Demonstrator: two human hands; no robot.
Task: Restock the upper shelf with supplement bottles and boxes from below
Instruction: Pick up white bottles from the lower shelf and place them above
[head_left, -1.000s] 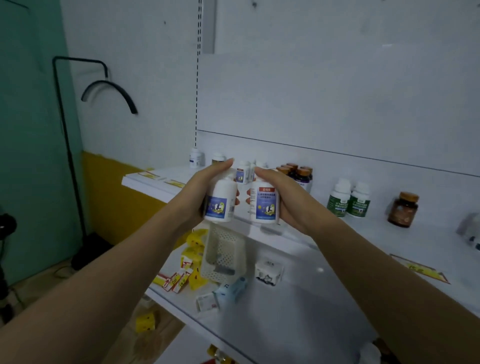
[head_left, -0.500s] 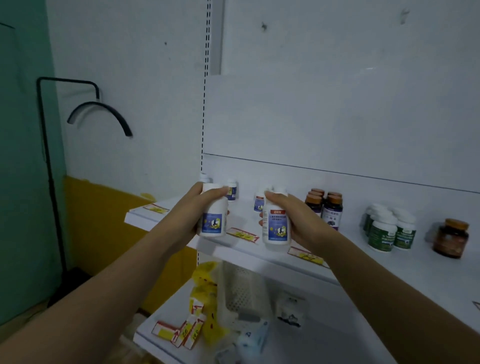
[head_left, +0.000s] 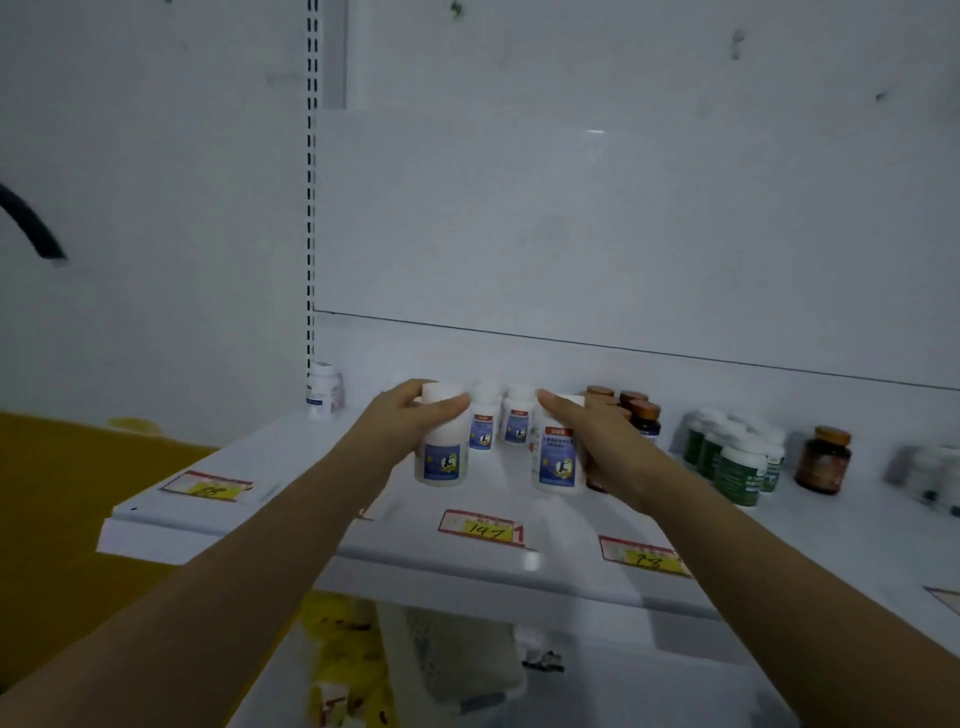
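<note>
My left hand (head_left: 402, 423) grips a white supplement bottle (head_left: 442, 457) with a blue label, held upright over the upper shelf (head_left: 322, 499). My right hand (head_left: 597, 441) grips a second, matching white bottle (head_left: 557, 460) a little to the right. Both bottles hover at or just above the shelf surface; I cannot tell if they touch it. Behind them stand two smaller white bottles (head_left: 501, 423) with the same blue label, near the back panel.
Brown-capped dark bottles (head_left: 641, 415), green-labelled white bottles (head_left: 737, 457), an amber jar (head_left: 823, 460) and a lone white bottle (head_left: 323, 389) stand on the shelf. Price tags (head_left: 483, 527) lie along its front. Below, a white basket (head_left: 452, 660) and yellow packets (head_left: 343, 670) sit on the lower shelf.
Both hands have carried their bottles forward and further onto the upper shelf, towards the small bottles at the back. The view has tilted up and closer to the shelf.
</note>
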